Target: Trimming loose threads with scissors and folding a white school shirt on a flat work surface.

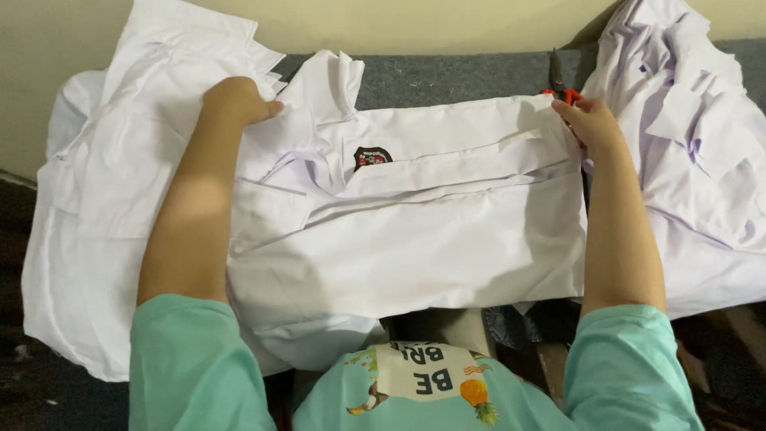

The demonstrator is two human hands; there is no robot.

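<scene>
A white shirt with a small dark badge lies spread flat across a grey padded surface in front of me. My left hand is closed on the cloth at the shirt's upper left corner, near the collar. My right hand pinches the shirt's upper right edge. Both arms reach out over the garment, and the fingertips are partly hidden in the folds.
A heap of white garments lies at the left and another heap at the right. Scissors with red handles rest by my right hand. A pale wall runs behind. Dark floor shows at both lower corners.
</scene>
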